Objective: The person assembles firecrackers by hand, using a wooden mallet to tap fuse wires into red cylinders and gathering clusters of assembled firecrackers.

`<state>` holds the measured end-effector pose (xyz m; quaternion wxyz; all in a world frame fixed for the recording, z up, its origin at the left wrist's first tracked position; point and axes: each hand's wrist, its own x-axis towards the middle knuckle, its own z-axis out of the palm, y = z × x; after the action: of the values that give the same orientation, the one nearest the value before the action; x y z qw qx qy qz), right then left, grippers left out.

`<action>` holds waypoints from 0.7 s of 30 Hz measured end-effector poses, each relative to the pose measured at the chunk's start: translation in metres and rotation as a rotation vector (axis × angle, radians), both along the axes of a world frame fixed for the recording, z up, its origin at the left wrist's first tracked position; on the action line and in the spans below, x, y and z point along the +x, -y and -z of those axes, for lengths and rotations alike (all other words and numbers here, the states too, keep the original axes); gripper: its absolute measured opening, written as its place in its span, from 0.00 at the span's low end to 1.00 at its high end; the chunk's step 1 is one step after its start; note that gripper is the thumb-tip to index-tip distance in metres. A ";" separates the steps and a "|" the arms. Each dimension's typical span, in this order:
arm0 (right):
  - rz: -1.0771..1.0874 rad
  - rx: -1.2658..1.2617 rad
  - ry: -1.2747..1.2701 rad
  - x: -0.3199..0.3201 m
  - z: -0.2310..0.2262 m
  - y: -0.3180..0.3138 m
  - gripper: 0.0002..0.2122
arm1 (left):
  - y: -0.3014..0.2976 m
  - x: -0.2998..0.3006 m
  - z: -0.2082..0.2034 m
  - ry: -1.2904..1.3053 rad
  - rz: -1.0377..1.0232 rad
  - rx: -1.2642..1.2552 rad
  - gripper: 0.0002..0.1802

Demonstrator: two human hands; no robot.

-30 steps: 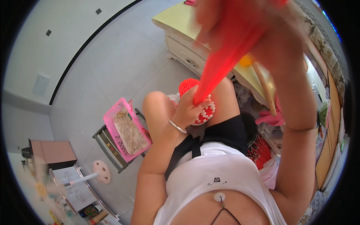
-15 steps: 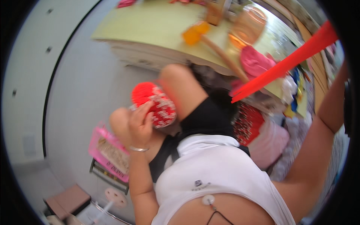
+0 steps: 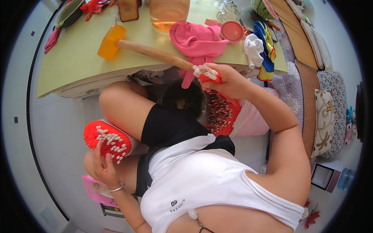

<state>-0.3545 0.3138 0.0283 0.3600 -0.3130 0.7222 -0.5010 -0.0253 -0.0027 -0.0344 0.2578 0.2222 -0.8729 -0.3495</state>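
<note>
My right hand [image 3: 221, 80] is wrapped round a bundle of thin red sticks with white ends [image 3: 206, 72], held up at the table's front edge, its white ends pointing left. Wedged between my knees is a round container [image 3: 136, 146] packed with more red sticks with white ends [image 3: 113, 140], spread unevenly at the near side. My left hand [image 3: 104, 171] rests at its near edge, fingers apart and fingertips touching the sticks. No object shows in that palm. Another mass of red sticks [image 3: 223, 112] lies in a pale pink bag [image 3: 252, 118] beneath my right hand.
On the pale green table [image 3: 74, 70] lie a mallet with an orange head [image 3: 111, 42], a pink cloth [image 3: 198, 39] and blue-yellow gloves [image 3: 265, 48]. A jar of amber liquid [image 3: 169, 13] stands behind. A dark bucket [image 3: 184, 99] sits below, a pink box [image 3: 91, 186] by my left knee.
The view has swung right. My right hand, out of sight before with long red sticks reaching in from the right, now holds its bundle by the table edge. My left hand stays at the container.
</note>
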 end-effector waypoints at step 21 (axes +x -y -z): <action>-0.200 0.331 -0.300 0.004 0.261 -0.053 0.14 | 0.019 0.006 -0.014 0.023 -0.162 -0.025 0.17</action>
<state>-0.3504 0.3671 -0.2323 0.3428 -0.3908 0.8051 -0.2857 -0.0192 -0.0217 -0.0203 0.2781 0.2926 -0.8594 -0.3140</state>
